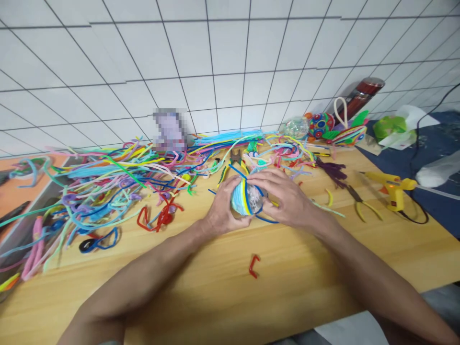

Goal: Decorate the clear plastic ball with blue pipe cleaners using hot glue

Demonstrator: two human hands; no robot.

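Between my hands, above the wooden table, is a clear ball partly wrapped in light blue, yellow and dark blue pipe cleaners. My left hand grips its left side, fingers curled around the light blue wrapped part. On the other side, my right hand has its fingers bent over the bare, shiny part and against a dark blue pipe cleaner. Loose dark blue ends stick out above and below the ball. My right fingertips are partly hidden, so their exact grip is unclear. Just behind stand pliers with green and yellow handles.
A large heap of colourful pipe cleaners covers the left and back. At right lie yellow-handled pliers and a yellow glue gun with a cord. A red bent piece lies in front; a red thermos leans at the wall.
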